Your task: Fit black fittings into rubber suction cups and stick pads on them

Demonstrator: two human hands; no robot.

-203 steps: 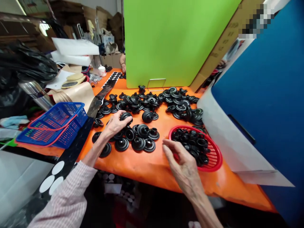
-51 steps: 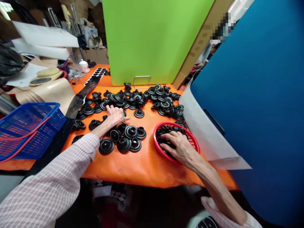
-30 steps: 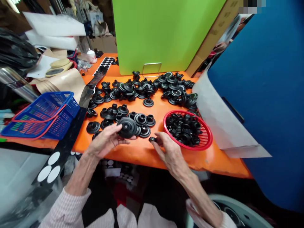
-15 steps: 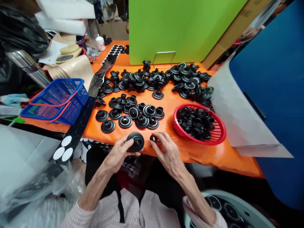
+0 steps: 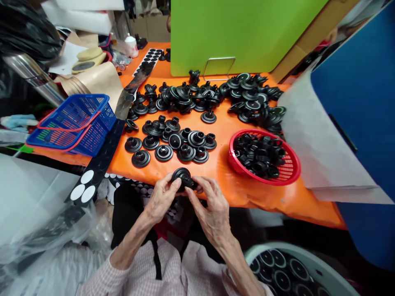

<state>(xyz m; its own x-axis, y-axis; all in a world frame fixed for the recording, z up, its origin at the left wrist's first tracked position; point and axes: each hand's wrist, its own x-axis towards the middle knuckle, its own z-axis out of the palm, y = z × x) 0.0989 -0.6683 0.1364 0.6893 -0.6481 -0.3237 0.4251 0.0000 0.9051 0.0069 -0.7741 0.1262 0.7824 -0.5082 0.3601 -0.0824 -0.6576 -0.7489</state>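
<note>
My left hand grips a round black stepped disc by its edge, just over the front edge of the orange table. A small black ring is between the fingertips of my right hand, against the hub of the disc. My fingers partly cover both parts. Beyond my hands, several black discs with raised hubs lie on the orange table. At their right stands a red basket holding many small black rings.
Further back lies a heap of black discs before a green board. A blue basket is on the left, beside a black strip. Grey-white sheets lean at the right. A pale tub with black discs sits below right.
My right hand has moved left and brought the small ring against the disc, which is now tilted toward it. The camera view has shifted slightly.
</note>
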